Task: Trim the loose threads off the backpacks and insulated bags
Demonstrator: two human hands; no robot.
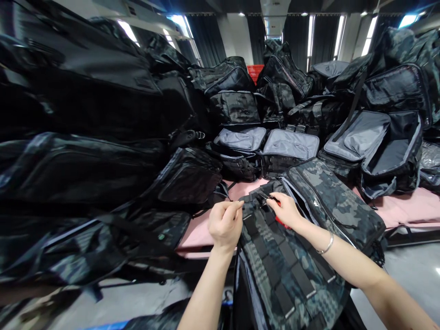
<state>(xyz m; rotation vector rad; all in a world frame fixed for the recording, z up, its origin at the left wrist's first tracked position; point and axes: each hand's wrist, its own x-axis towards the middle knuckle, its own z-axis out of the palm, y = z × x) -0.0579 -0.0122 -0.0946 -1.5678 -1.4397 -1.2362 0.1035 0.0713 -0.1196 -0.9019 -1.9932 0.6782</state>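
Honestly, with my right hand (pixel 285 210) gripping a red-handled tool (pixel 282 222) and my left hand (pixel 225 224) pinched together (on what, can't tell), if the camo backpack (pixel 288 256) slides off the bench (pixel 199 231) edge I could nick its webbing (pixel 298 269).

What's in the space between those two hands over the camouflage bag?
In the head view, between the left hand and the right hand lies the upper end of the camouflage bag, with black webbing.
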